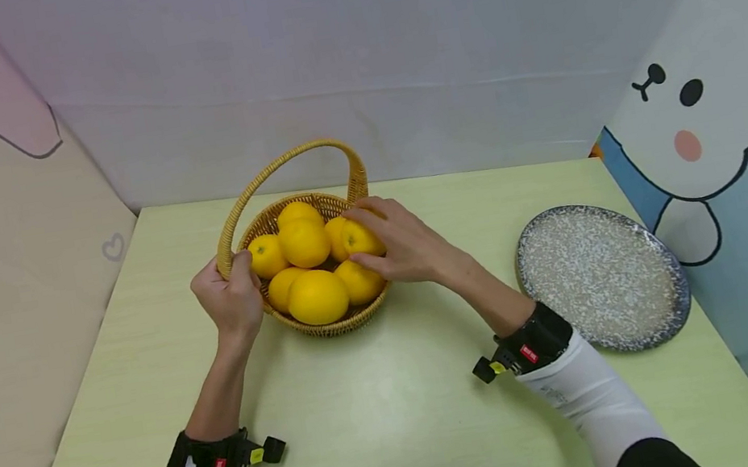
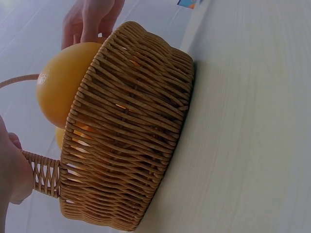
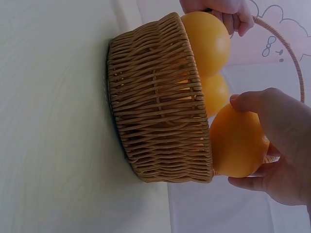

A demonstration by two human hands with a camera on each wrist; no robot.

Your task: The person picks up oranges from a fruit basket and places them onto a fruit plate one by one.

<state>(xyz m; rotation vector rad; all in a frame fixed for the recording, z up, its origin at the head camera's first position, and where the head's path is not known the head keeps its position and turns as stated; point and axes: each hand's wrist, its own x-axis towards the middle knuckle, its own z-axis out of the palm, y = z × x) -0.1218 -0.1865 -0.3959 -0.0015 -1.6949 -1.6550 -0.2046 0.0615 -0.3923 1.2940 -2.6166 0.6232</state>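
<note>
A woven wicker basket [image 1: 330,328] stands on the table, heaped with several round yellow-orange oranges [image 1: 317,297]. My left hand [image 1: 232,298] grips the left foot of its tall arched handle [image 1: 319,144], just above the rim. At the basket's right side, my right hand [image 1: 414,242] holds one orange [image 1: 360,239] between thumb and fingers. In the right wrist view that held orange [image 3: 238,141] sits at the rim, with the thumb on one side and fingers on the other. The lower oranges are partly hidden by the basket wall.
A speckled grey oval plate [image 1: 602,279] with a dark blue rim lies at the table's right edge. The pale table [image 1: 377,437] meets a white backdrop [image 1: 402,131] just behind the basket. Printed panels flank both sides.
</note>
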